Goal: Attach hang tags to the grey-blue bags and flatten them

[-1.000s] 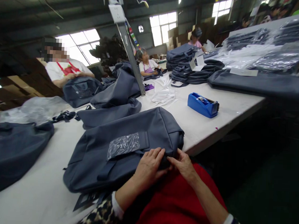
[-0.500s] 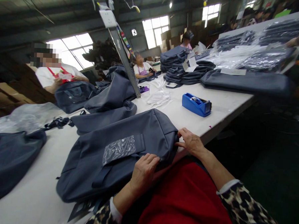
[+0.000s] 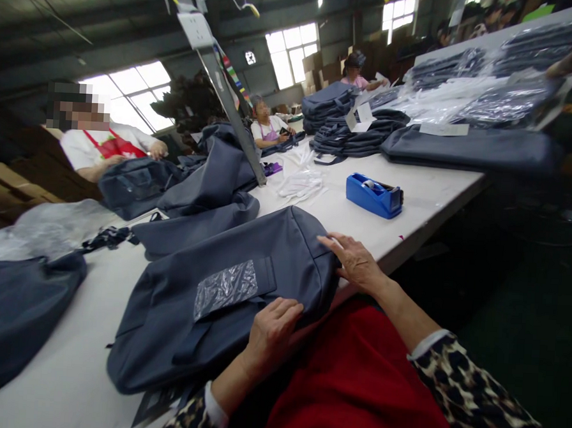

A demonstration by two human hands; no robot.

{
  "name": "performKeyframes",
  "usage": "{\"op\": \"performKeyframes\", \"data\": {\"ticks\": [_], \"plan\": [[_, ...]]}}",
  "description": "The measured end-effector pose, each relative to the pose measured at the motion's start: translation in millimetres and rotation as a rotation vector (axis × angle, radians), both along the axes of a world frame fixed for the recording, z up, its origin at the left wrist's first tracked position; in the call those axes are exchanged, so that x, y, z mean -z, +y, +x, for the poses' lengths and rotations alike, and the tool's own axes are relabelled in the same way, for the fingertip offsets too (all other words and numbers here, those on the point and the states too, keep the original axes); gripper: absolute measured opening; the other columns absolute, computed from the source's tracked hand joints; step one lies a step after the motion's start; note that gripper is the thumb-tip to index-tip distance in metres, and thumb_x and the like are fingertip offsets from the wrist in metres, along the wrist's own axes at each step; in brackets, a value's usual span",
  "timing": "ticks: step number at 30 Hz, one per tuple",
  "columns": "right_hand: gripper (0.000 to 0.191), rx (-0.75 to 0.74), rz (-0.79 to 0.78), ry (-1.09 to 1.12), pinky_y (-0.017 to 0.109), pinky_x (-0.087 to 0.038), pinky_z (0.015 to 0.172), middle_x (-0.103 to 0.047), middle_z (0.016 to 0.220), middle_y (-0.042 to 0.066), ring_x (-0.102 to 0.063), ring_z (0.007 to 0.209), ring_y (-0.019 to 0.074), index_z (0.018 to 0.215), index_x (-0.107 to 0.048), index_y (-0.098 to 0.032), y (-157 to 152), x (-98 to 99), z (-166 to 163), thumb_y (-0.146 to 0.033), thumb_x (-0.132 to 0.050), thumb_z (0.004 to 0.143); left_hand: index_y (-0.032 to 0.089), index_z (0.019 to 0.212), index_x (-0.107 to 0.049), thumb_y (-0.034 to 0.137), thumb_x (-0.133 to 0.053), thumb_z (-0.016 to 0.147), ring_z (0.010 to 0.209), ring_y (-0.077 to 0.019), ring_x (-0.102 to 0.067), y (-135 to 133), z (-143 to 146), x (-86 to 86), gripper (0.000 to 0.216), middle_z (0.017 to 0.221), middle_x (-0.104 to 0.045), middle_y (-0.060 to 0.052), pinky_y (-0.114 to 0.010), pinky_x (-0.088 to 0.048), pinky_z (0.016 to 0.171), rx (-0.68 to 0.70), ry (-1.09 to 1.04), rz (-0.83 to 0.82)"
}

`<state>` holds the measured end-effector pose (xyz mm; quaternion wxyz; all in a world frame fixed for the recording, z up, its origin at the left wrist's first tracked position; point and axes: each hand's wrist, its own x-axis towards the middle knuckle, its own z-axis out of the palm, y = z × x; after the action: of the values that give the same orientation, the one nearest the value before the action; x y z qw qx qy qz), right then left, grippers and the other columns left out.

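One backpack [image 3: 265, 251] beneath left hand [image 3: 273, 331], right hand [image 3: 355, 263]

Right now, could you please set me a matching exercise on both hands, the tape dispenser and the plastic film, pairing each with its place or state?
Things:
1. left hand
2. right hand
3. tape dispenser
4. plastic film

Places and states:
A. blue, standing on the white table beyond the grey bag
B. clear and crinkled, lying on the bag's front
C. fingers curled on the bag's near edge
D. fingers stretched out on the bag's right end

Pairs: 1-C, 2-D, 3-A, 4-B.
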<state>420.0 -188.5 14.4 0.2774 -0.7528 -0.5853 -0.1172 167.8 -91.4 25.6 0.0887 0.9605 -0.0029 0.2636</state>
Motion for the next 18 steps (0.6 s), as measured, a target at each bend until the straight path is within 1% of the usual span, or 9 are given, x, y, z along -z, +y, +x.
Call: {"op": "performKeyframes", "data": {"ticks": [3, 5, 7, 9, 11, 13, 14, 16, 18], "plan": [[0.045, 0.006, -0.076, -0.046, 0.036, -0.047, 0.087, -0.059, 0.125, 0.004, -0.053, 0.108, 0.0252, 0.12, -0.06, -0.029, 13, -1.8, 0, -0.008, -0.062, 0.081, 0.018, 0.109, -0.059, 0.018, -0.05, 0.097, 0.08, -0.0197, -0.061, -2, -2, 5.5, 0.015, 0.095, -0.068, -0.008, -0.031, -0.053, 0.072, 0.001, 0.03, 0.038], [0.033, 0.041, -0.064, -0.033, 0.034, -0.047, 0.084, -0.062, 0.117, 0.005, -0.052, 0.103, 0.0245, 0.111, -0.063, -0.028, 23, 3.0, -2, -0.008, -0.053, 0.087, 0.018, 0.109, -0.059, 0.014, -0.046, 0.098, 0.081, -0.0197, -0.061, -1, -2, 11.7, 0.018, 0.096, -0.068, -0.008, -0.031, -0.053, 0.073, -0.017, 0.058, 0.083], [0.032, 0.059, -0.057, -0.025, 0.034, -0.048, 0.084, -0.062, 0.116, 0.007, -0.052, 0.103, 0.0245, 0.111, -0.064, -0.027, 28, 7.8, -2, -0.009, -0.048, 0.09, 0.017, 0.111, -0.06, 0.016, -0.046, 0.098, 0.083, -0.0207, -0.061, 0, -2, 17.6, 0.019, 0.098, -0.068, -0.009, -0.033, -0.054, 0.075, -0.041, 0.085, 0.14], [0.036, 0.059, -0.06, -0.019, 0.035, -0.048, 0.086, -0.061, 0.121, 0.008, -0.052, 0.105, 0.0247, 0.116, -0.063, -0.027, 24, 8.0, -2, -0.007, -0.048, 0.089, 0.016, 0.115, -0.059, 0.017, -0.046, 0.098, 0.086, -0.0218, -0.062, 0, -2, 21.8, 0.022, 0.102, -0.068, -0.01, -0.034, -0.054, 0.077, -0.057, 0.11, 0.203], [0.046, 0.051, -0.075, -0.014, 0.038, -0.049, 0.089, -0.059, 0.128, 0.009, -0.054, 0.11, 0.0261, 0.125, -0.06, -0.027, 12, 1.9, -4, -0.005, -0.053, 0.085, 0.015, 0.12, -0.058, 0.017, -0.046, 0.099, 0.088, -0.0225, -0.062, -1, -2, 24.5, 0.025, 0.104, -0.068, -0.011, -0.036, -0.055, 0.08, -0.062, 0.14, 0.252], [0.056, 0.014, -0.059, -0.013, 0.043, -0.047, 0.096, -0.052, 0.141, 0.011, -0.05, 0.123, 0.029, 0.133, -0.055, -0.026, -3, -7.4, -12, -0.007, -0.059, 0.081, 0.014, 0.121, -0.058, 0.02, -0.047, 0.099, 0.089, -0.023, -0.062, -3, -1, 26.0, 0.025, 0.104, -0.068, -0.011, -0.037, -0.055, 0.081, -0.069, 0.168, 0.272], [0.058, -0.037, -0.038, -0.02, 0.046, -0.045, 0.101, -0.047, 0.147, 0.011, -0.046, 0.131, 0.0301, 0.136, -0.053, -0.025, -10, -10.9, -19, -0.009, -0.06, 0.081, 0.015, 0.12, -0.059, 0.023, -0.049, 0.099, 0.088, -0.0229, -0.062, -4, 1, 26.4, 0.025, 0.102, -0.068, -0.01, -0.037, -0.055, 0.08, -0.074, 0.182, 0.27], [0.057, -0.209, -0.012, -0.06, 0.047, -0.037, 0.111, -0.04, 0.154, 0.01, -0.035, 0.142, 0.0292, 0.14, -0.051, -0.022, -21, -10.3, -37, -0.016, -0.061, 0.084, 0.017, 0.114, -0.062, 0.028, -0.052, 0.099, 0.086, -0.0226, -0.063, -6, 5, 25.6, 0.022, 0.098, -0.068, -0.009, -0.037, -0.056, 0.079, -0.095, 0.2, 0.249], [0.057, -0.374, -0.024, -0.13, 0.047, -0.032, 0.115, -0.042, 0.154, 0.009, -0.035, 0.143, 0.0268, 0.142, -0.049, -0.021, -27, 3.0, -56, -0.022, -0.061, 0.086, 0.018, 0.109, -0.064, 0.03, -0.053, 0.098, 0.086, -0.0219, -0.063, -10, 6, 21.4, 0.02, 0.095, -0.068, -0.008, -0.037, -0.056, 0.079, -0.11, 0.21, 0.212]]}}
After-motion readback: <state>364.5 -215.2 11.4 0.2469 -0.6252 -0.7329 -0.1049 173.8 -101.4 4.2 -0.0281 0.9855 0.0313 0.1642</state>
